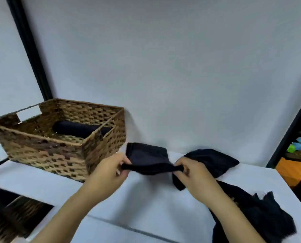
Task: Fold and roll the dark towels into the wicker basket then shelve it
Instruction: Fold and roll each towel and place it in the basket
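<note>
Left hand (pixel 109 170) & right hand (pixel 190 172) each pinched an end of a dark towel (pixel 146 158) w/ curled fingers; wicker basket (pixel 46 148), one rolled towel (pixel 76 128) inside, sat left of left hand on desk (pixel 146 199).

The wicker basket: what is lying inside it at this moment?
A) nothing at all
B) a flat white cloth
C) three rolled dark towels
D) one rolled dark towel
D: inside the wicker basket lies one rolled dark towel, close to the back wall; another dark towel is held outside the basket, between the left hand and the right hand.
</note>
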A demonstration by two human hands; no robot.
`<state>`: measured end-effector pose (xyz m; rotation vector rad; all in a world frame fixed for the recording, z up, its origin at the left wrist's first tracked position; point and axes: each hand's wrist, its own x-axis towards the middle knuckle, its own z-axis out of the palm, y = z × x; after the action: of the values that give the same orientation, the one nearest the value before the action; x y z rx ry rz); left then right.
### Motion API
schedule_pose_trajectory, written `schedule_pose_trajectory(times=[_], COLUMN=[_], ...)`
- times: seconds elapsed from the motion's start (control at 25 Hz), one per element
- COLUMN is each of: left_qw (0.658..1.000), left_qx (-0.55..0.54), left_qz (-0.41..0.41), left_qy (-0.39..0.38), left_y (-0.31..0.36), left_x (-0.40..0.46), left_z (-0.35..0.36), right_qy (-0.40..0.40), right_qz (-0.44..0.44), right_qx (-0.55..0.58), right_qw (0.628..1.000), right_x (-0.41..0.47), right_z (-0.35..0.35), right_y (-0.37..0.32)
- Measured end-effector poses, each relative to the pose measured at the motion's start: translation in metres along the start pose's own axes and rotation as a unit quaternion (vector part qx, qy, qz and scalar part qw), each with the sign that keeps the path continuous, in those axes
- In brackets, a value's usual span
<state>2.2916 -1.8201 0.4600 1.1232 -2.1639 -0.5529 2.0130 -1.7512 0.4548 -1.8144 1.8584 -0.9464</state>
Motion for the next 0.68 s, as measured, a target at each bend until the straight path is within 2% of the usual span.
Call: schedule_pose_trajectory(times=[0.08, 0.16, 0.24, 0.36, 0.44, 0.52, 0.56, 0.6, 0.68], left_qw=[0.997, 0.995, 0.994, 0.983, 0.988, 0.998, 0.999, 1.000, 0.998], left_qx=[0.046, 0.078, 0.081, 0.113, 0.088, 0.056, 0.040, 0.027, 0.038], left_qz=[-0.016, 0.012, 0.019, -0.002, -0.024, -0.002, 0.015, 0.013, -0.028], left_qy=[-0.060, -0.066, -0.076, -0.147, -0.125, -0.037, -0.004, 0.003, -0.045], left_y=[-0.023, -0.026, -0.017, -0.004, 0.005, 0.013, 0.014, 0.015, 0.004], left_x=[-0.061, -0.103, -0.123, -0.133, -0.125, -0.104, -0.090, -0.076, -0.055], left_z=[0.038, 0.057, 0.058, 0.052, 0.051, 0.059, 0.067, 0.077, 0.100], right_qy=[-0.051, -0.076, -0.110, -0.176, -0.149, -0.084, -0.082, -0.098, -0.153], right_qz=[0.025, -0.001, 0.005, 0.002, -0.015, -0.072, -0.093, -0.107, -0.092], right_qx=[-0.115, -0.209, -0.210, -0.200, -0.189, -0.177, -0.174, -0.170, -0.190], right_qw=[0.992, 0.975, 0.971, 0.964, 0.971, 0.978, 0.977, 0.975, 0.965], right_x=[-0.055, -0.089, -0.104, -0.108, -0.096, -0.073, -0.059, -0.046, -0.025], right_z=[0.036, 0.053, 0.047, 0.031, 0.028, 0.042, 0.055, 0.069, 0.094], right_y=[0.025, 0.029, 0.017, 0.002, -0.004, -0.005, -0.004, -0.003, 0.003])
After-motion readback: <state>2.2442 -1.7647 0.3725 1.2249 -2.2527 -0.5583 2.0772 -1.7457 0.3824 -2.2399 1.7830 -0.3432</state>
